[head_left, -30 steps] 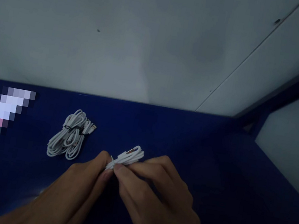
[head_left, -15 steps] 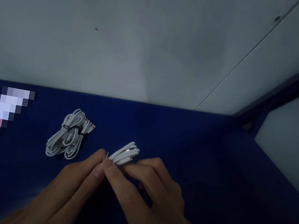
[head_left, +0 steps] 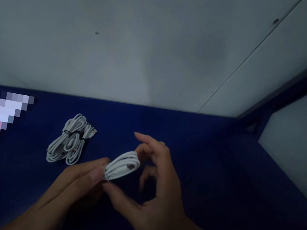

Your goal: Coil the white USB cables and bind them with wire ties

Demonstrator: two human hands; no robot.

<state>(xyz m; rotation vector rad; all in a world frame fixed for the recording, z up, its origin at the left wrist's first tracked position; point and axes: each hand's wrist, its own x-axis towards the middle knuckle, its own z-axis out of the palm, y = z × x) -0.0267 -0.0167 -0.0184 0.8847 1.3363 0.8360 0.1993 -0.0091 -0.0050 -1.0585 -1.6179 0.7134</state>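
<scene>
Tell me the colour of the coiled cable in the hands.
White; the coiled cable shows in the head view.

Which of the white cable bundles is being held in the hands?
The single coiled cable at the middle, pinched between the left hand and right hand. The tied bundles lie apart on the blue table, untouched.
</scene>
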